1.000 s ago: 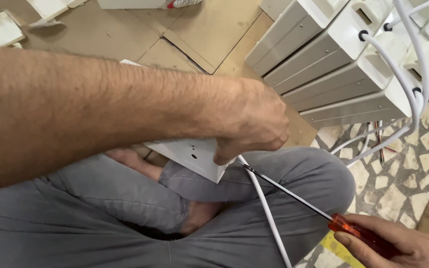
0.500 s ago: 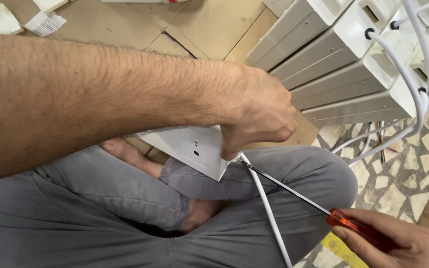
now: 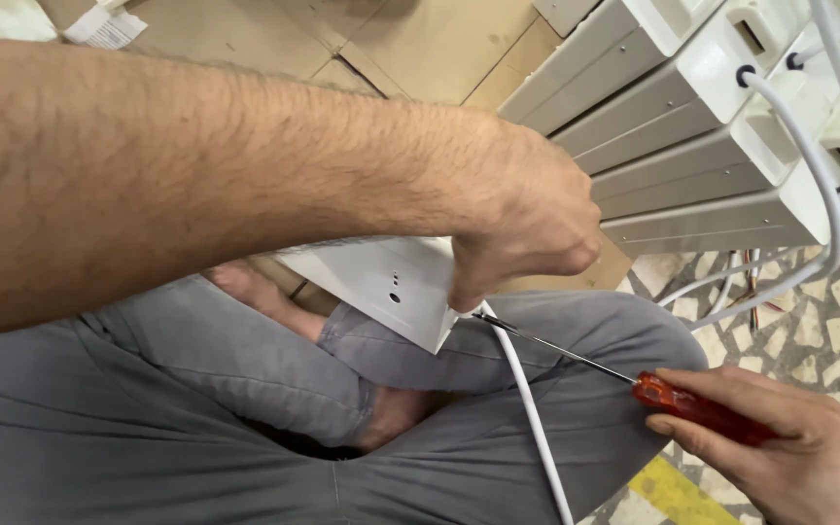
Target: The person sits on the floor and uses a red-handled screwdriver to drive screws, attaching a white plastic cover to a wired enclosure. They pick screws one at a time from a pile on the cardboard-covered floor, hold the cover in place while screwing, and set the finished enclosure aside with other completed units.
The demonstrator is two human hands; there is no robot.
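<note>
The white box sits over the person's crossed grey-trousered legs, directly under the left hand, whose fingers are curled closed on its right corner. A screwdriver meets that corner beside a white cable, its red handle clasped in the closed right hand at lower right.
</note>
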